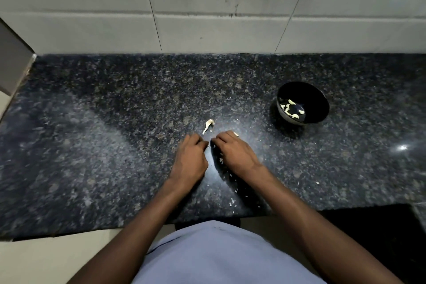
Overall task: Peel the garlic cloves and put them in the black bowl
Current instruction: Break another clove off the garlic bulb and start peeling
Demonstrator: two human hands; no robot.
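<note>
The black bowl [318, 104] stands on the dark granite counter at the right and holds several peeled garlic cloves [291, 108]. My left hand [190, 157] and my right hand [232, 151] rest close together on the counter in the middle, fingers curled inward toward each other. What they pinch between the fingertips is hidden. A pale bit of garlic [235, 134] peeks out past my right hand's fingers. A garlic stem piece with skin [207, 126] lies just beyond the hands.
Small flakes of garlic skin [232, 201] are scattered on the granite counter [115, 145] below and beside my right hand. A tiled wall [207, 7] rises behind the counter. The counter's front edge runs just before my body.
</note>
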